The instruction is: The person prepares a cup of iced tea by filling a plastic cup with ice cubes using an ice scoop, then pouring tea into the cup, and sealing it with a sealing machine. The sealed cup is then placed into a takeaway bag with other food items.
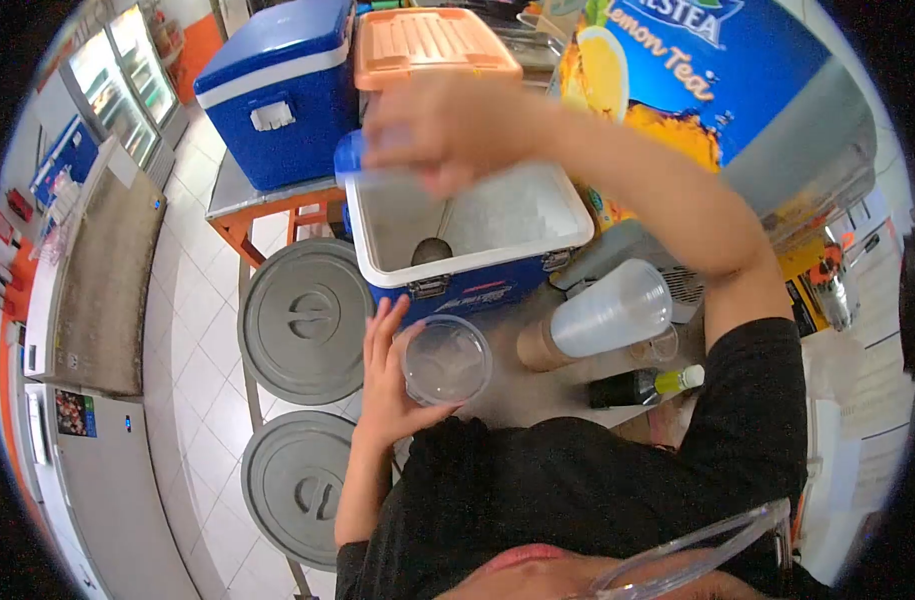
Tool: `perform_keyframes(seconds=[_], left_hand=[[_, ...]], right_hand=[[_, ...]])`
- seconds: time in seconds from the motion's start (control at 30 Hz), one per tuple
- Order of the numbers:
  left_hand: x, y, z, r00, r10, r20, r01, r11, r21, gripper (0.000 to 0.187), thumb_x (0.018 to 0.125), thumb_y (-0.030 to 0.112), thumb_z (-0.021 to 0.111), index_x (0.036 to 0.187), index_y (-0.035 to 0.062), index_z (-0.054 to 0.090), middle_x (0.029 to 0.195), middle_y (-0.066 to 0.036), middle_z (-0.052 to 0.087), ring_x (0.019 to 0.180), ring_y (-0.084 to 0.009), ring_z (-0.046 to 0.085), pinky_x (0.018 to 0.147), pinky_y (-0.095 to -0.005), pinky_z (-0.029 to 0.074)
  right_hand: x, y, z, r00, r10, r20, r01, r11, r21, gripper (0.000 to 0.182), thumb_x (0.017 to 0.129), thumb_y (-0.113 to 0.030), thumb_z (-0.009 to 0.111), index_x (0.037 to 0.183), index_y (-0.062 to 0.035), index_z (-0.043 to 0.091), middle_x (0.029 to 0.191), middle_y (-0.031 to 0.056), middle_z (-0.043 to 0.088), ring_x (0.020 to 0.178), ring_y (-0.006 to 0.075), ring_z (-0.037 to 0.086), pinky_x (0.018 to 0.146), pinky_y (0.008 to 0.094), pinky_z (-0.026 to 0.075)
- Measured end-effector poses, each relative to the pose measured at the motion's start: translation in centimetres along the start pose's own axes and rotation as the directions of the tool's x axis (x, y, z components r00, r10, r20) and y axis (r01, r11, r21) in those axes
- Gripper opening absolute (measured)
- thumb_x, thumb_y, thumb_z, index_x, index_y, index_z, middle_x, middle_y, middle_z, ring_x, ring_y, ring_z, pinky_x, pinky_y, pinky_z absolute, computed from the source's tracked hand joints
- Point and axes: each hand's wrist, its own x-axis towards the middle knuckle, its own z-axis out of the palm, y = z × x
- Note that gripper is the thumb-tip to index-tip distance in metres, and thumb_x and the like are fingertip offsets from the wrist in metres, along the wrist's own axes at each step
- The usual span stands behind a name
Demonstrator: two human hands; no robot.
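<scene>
My left hand (387, 375) is wrapped around the side of a clear plastic cup (446, 360), its open top facing up. Over the far left part of an open cooler (472, 268) my right hand (432, 130) is raised and blurred, its fingers closed by a blue object (350, 155) that seems to be in its grip. White ice (512, 215) fills part of the cooler, and a round dark scoop (432, 250) with a thin handle rests inside. The cup stands just in front of the cooler's near wall.
Stacked clear cups (612, 308) and a bottle (632, 387) lie to the right. A lemon tea dispenser (717, 90) is at the back right. Behind the cooler are a closed blue cooler (277, 90) and an orange-lidded box (432, 45). Grey round lids (302, 320) are at left.
</scene>
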Motion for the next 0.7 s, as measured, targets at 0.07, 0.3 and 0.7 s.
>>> perform_keyframes(seconds=[0.07, 0.3, 0.7], left_hand=[[1.5, -0.7, -0.6, 1.000, 0.009, -0.010, -0.009, 0.999, 0.035, 0.082, 0.055, 0.039, 0.076, 0.121, 0.0043, 0.041, 0.131, -0.019, 0.037, 0.126, -0.0390, 0.027, 0.103, -0.0522, 0.016], [3.6, -3.1, 0.2, 0.999, -0.028, 0.044, 0.025, 0.997, 0.080, 0.079, 0.056, 0.045, 0.074, 0.118, 0.0061, 0.044, 0.129, -0.012, 0.043, 0.124, -0.0327, 0.032, 0.104, -0.0520, 0.013], [3.0, -4.4, 1.7, 0.997, -0.066, -0.041, 0.066, 0.998, 0.002, 0.077, 0.055, 0.052, 0.074, 0.112, 0.0057, 0.050, 0.121, -0.009, 0.051, 0.119, -0.0271, 0.039, 0.105, -0.0477, 0.015]], right_hand=[[0.0, 5.1, -0.9, 0.984, 0.067, -0.166, -0.073, 0.997, -0.030, 0.036, 0.069, -0.021, 0.060, 0.103, -0.0098, 0.059, 0.095, 0.0101, 0.059, 0.088, 0.0244, 0.057, 0.072, 0.0372, 0.048], [-1.1, 7.5, 9.3, 0.978, 0.182, -0.104, -0.189, 0.980, -0.064, 0.014, 0.076, -0.011, 0.048, 0.083, -0.0017, 0.057, 0.084, 0.0130, 0.059, 0.073, 0.0254, 0.059, 0.064, 0.0367, 0.048], [-5.8, -3.2, 20.4, 0.563, 0.254, 0.787, -0.519, 0.849, 0.097, 0.024, 0.071, -0.029, 0.062, 0.082, -0.0087, 0.066, 0.080, 0.0076, 0.064, 0.074, 0.0278, 0.061, 0.062, 0.0402, 0.046]])
